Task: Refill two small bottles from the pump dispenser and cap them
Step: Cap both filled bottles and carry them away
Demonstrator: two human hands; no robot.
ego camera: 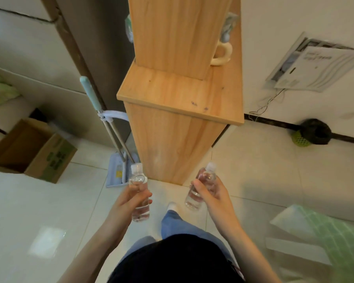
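Two small clear bottles are held out in front of the wooden cabinet [172,139], one in each hand, above the tiled floor [253,170] at the cabinet's near end. The left bottle [138,179] is gripped round its middle by the left hand [129,201], with fingers and thumb curled about it. Its shoulder and translucent cap [136,168] are left free above the fist, and it is kept roughly upright, just short of the cabinet's left front edge. The right bottle [205,177] is clasped in the same way by the right hand [213,193] and is tilted, its cap [211,166] leaning towards the cabinet's near corner. The bottles are kept apart and nothing but the hands is touched by them.

Both caps are seen in place, which would suit carrying without spills. How full either bottle is cannot be read through the clear plastic. No pump dispenser is seen on or around the cabinet, so the bottles are probably being carried rather than filled.

Since both hands are occupied, one bottle would have to be set down before a cap could be worked. The cabinet's ledge [178,92] could serve for that. A pale mug [221,56] is seen further back on the cabinet. A cardboard box [31,152] and a dustpan [117,172] are seen on the floor to the cabinet's left.
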